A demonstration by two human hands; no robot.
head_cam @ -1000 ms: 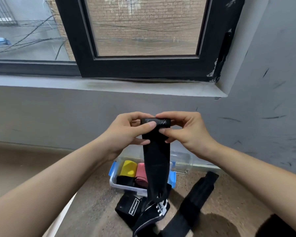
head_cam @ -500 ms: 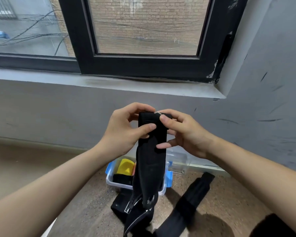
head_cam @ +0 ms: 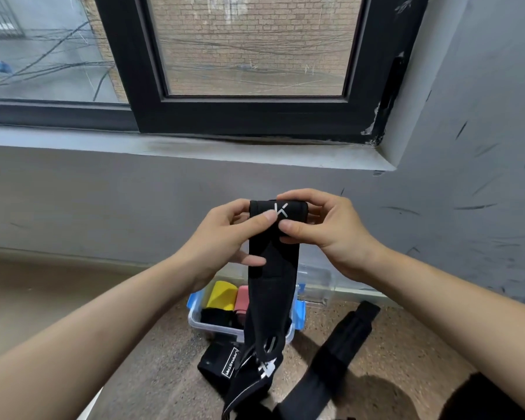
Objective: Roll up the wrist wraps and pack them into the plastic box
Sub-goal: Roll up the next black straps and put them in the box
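A black wrist wrap [head_cam: 270,277] hangs in front of me, its top end curled into a small roll with a white mark. My left hand [head_cam: 225,237] and my right hand [head_cam: 325,228] pinch that roll from both sides, thumbs on the front. The loose tail drops to the floor. Behind it stands the clear plastic box [head_cam: 299,313] with blue clips, holding a yellow roll [head_cam: 220,295], a pink roll [head_cam: 242,298] and a black roll [head_cam: 215,318]. Another black wrap [head_cam: 340,344] lies unrolled on the floor to the right, and a labelled black wrap [head_cam: 222,363] lies before the box.
A grey wall and a window sill [head_cam: 194,147] with a black window frame rise just beyond the box. The box's clear lid [head_cam: 319,280] leans against the wall. The floor [head_cam: 164,359] is speckled brown.
Both hands have turned the top of the wrap further over, so the roll is thicker and its white mark now faces me. The hanging tail has shifted slightly.
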